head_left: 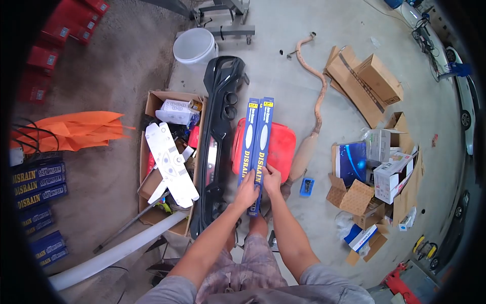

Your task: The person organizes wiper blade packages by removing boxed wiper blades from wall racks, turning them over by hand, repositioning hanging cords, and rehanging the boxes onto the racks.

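Note:
Two long blue wiper blade boxes (262, 134), printed DISRAIN in yellow, lie side by side in front of me, pointing away from my body. My left hand (247, 192) is closed around the lower part of the left box. My right hand (272, 179) grips the right box along its outer edge, thumb and fingers near the lettering. Both hands are close together, almost touching. Under the boxes is a red plastic piece with rounded corners (281, 152), probably a stool top or lid. My fingertips are partly hidden behind the boxes.
A black car bumper (215, 101) lies left of the boxes, beside a junk-filled carton (152, 101). A white bucket (195, 46) stands beyond. At right are a rusty exhaust pipe (320, 96), a small blue tray (307, 187) and several cardboard boxes (357, 195). More DISRAIN boxes (40, 185) sit far left.

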